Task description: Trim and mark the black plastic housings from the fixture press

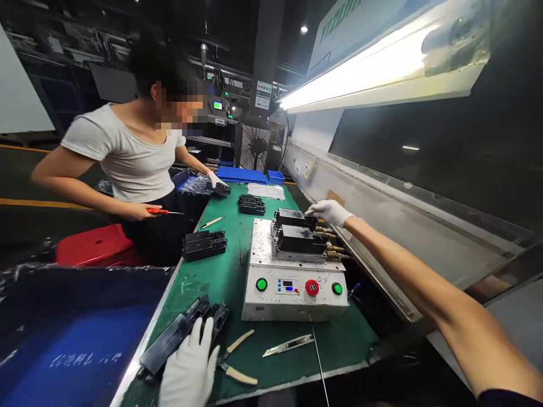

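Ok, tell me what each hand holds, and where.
Right hand touches the right end of the rear black block; a firm grip cannot be told. Left hand lies flat on the long black parts, gripping nothing.

Green letters "YIZUM", cut off, on white panel [339,34], white characters on blue bin [85,359] unreadable

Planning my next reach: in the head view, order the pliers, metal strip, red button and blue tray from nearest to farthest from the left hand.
From the left hand:
1. Pliers, just right of it.
2. Metal strip, farther right.
3. Red button, on the white box.
4. Blue tray, at the far end.
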